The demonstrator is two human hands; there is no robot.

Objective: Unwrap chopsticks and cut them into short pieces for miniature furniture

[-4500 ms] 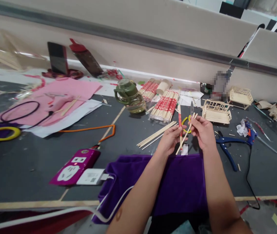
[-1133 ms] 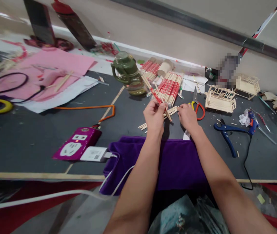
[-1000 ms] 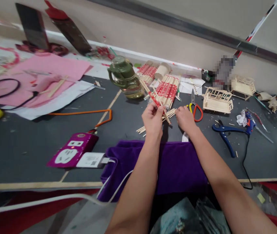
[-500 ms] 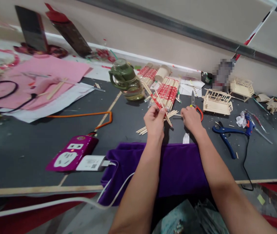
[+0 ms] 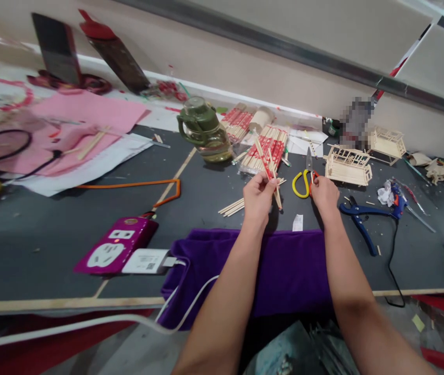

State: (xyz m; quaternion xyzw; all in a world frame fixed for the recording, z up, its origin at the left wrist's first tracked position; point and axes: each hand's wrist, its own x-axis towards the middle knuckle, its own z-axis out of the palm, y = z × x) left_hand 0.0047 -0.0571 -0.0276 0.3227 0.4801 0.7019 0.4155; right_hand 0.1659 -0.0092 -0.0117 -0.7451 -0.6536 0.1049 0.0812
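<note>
My left hand [image 5: 256, 198] is closed on a few wooden chopsticks [image 5: 279, 196], with a red-and-white paper wrapper [image 5: 266, 165] around some of them. They point up and away, crossing each other. Loose chopsticks [image 5: 232, 208] lie on the dark table beside this hand. My right hand [image 5: 325, 195] has its fingers closed at the scissors [image 5: 303, 185], which have one yellow and one orange handle. It covers much of the orange handle. A small pale piece shows at its fingertips; whether it grips this or the handle is unclear. Wrapped chopsticks [image 5: 269, 146] lie in a pile beyond my hands.
Two small wooden-stick models [image 5: 347, 169] stand right of the scissors. Farther right are a blue cutter [image 5: 358, 211] and a blue glue gun [image 5: 399, 200]. A green-topped jug [image 5: 204, 130] stands behind, a purple power strip [image 5: 128, 234] front left, purple cloth [image 5: 288, 271] under my forearms.
My right hand has moved right, away from my left hand, to the scissors, uncovering their yellow handle. My left hand has shifted slightly right with the chopsticks, which now stand more upright.
</note>
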